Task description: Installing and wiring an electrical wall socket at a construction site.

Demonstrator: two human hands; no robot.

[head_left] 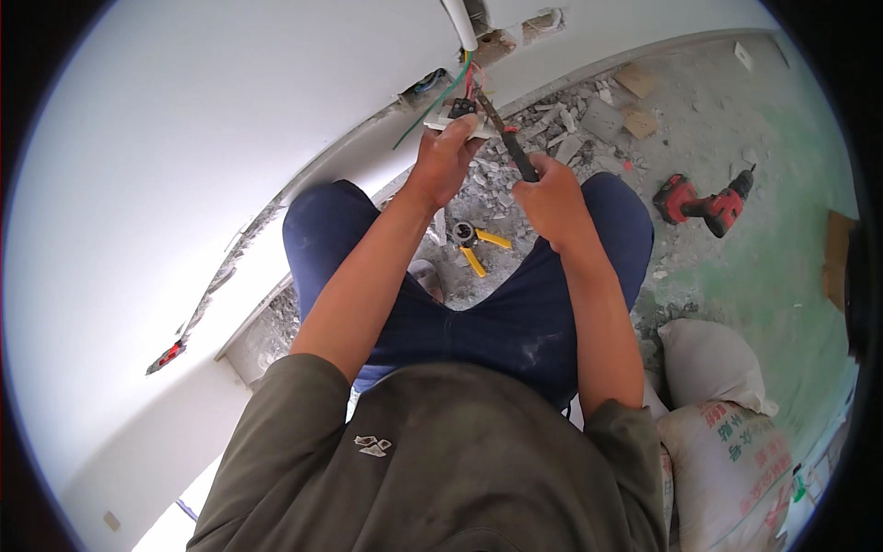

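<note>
My left hand (444,158) grips a white electrical fitting (432,120) with a black terminal block (463,108), just below red, green and yellow wires (469,72) coming from a white conduit (459,20) at the wall. My right hand (544,193) is closed on a long tool (519,152) with a dark handle, like a screwdriver, its shaft slanting up to beside the terminal block and wires. Where exactly its tip touches is too small to tell. Yellow-handled wire strippers (487,238) lie on the rubble between my knees.
A red-and-black drill (716,207) lies on the floor at right. Broken rubble (559,118) and cardboard pieces (635,80) lie along the wall base. Filled sacks (713,363) are beside me at lower right. The white wall (156,184) has chased channels and openings.
</note>
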